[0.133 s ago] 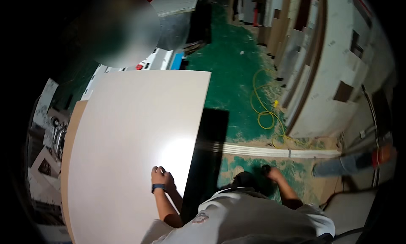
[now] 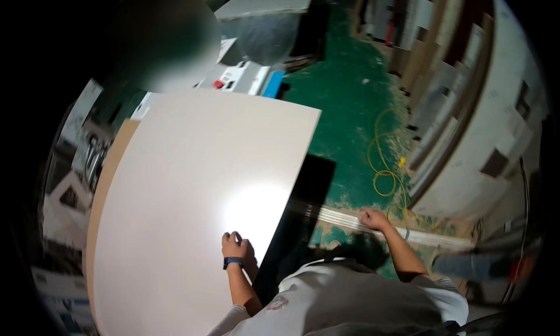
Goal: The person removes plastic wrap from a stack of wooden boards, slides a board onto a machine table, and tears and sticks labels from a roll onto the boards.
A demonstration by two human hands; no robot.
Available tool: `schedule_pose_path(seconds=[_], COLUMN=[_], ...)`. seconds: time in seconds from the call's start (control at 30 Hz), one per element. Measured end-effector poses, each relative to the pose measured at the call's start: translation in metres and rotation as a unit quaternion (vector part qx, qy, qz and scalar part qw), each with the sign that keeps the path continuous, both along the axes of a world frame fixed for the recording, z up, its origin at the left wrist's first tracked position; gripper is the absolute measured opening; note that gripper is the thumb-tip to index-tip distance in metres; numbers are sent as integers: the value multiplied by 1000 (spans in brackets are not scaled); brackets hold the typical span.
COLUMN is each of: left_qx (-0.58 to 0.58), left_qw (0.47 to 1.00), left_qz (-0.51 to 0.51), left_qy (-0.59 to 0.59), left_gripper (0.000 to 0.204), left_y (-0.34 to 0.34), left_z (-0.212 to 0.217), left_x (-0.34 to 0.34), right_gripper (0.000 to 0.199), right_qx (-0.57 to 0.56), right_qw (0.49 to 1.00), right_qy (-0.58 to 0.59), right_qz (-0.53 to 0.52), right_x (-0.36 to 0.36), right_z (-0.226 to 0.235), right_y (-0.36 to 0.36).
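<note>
A large pale, smooth panel (image 2: 175, 161) fills the left and middle of the view, with a bright patch of light on it. My left hand (image 2: 234, 244), with a dark band at the wrist, rests on the panel near its right edge. Its fingers are spread and slightly bent, holding nothing. Off to the right of the panel, my right hand (image 2: 373, 218) hangs over the floor with its fingers curled in. Anything inside it is hidden.
A brown board (image 2: 111, 184) shows under the panel's left edge. Pale strips (image 2: 344, 218) cross the green floor (image 2: 338, 114) below my right hand. A yellow hose (image 2: 376, 161) lies coiled near upright boards (image 2: 443, 91) at the right. White machine parts (image 2: 242, 76) sit beyond the panel.
My right hand has moved forward, and the dark round thing seen at it earlier no longer shows. My left hand stays on the panel. The whole view has turned, shifting the panel rightward.
</note>
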State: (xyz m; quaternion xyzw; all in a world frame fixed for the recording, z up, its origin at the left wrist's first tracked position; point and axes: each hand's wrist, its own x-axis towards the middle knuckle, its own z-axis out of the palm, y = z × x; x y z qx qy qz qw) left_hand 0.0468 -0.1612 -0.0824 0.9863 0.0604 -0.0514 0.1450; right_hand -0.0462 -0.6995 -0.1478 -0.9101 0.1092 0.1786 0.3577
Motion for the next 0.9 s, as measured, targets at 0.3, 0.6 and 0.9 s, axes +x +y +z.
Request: schedule_pose_path(seconds=[0.3, 0.6, 0.9], left_qx=[-139, -246, -272], left_qw=[954, 491, 154], left_qz=[214, 708, 886], left_qy=[-158, -444, -342], left_gripper=[37, 50, 77], left_y=[-26, -97, -167], left_z=[-20, -50, 6], left_x=[41, -38, 91], right_gripper=[39, 58, 61], right_qx=[34, 513, 493], right_qw=[988, 795, 773], right_qy=[-147, 63, 192], right_qz=[29, -319, -350], right_x=[349, 485, 524], right_z=[20, -47, 28], right_y=[-63, -49, -10])
